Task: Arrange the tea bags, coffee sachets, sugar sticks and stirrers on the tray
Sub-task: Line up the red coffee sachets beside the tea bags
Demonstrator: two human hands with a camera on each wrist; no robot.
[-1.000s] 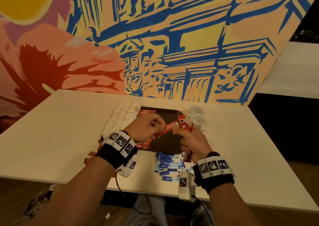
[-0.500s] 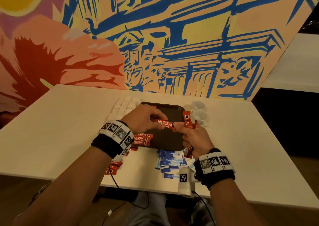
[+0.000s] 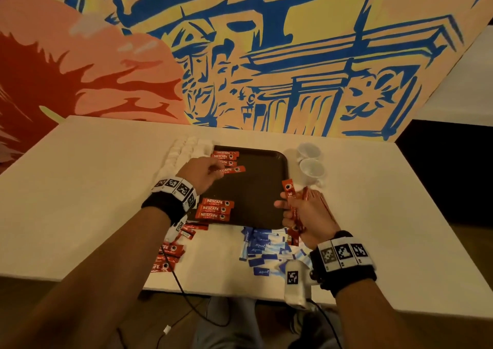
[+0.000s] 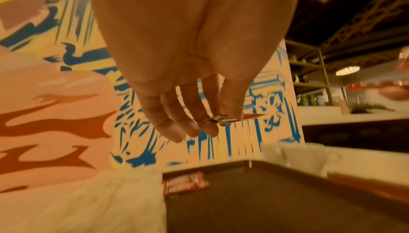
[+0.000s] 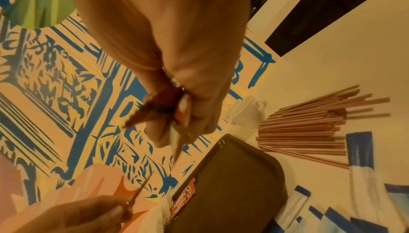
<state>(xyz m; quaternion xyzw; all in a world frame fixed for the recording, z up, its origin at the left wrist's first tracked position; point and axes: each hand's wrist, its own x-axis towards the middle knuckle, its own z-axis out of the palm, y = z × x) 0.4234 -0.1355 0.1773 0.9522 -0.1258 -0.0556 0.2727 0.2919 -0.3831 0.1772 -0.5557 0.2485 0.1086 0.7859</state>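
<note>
1. Left hand [image 3: 198, 174]: thumb and fingertips pinch one red coffee sachet [image 3: 231, 169] by its near end, held flat over the far-left part of the tray [image 3: 269, 188], just nearer than a short row of sachets [image 3: 225, 156] already laid there. Wrist view shows it edge-on, clear of the tray floor. Est. about to be set down as next in that row.

2. Right hand [image 3: 306, 215]: fingers curled round a spare bundle of sachets [image 3: 289, 192], upright, at the tray's right edge. Count inside the fist can't be told.

3. Tray, dark, centre of table [image 3: 80, 188]. Also holds a second group, three sachets [image 3: 214, 209], near-left corner. Rest of floor bare.

4. Off tray, not yet placed:
- loose red sachets [image 3: 170, 250], table near-left of tray.
- blue-and-white sugar sticks [image 3: 260, 244], heap just in front of tray.
- stirrers [image 5: 309, 126], thin brownish bundle, right of tray.
- white tea bags [image 3: 184, 150], stacked along tray's far-left side; blurred.

5. Two white cups [image 3: 310, 164], just beyond tray's far-right corner.

Progress, est.: early. Coffee partly done (two groups down; one in left hand, bundle in right, loose ones on table). Sugar, stirrers, tea untouched as far as visible.
</note>
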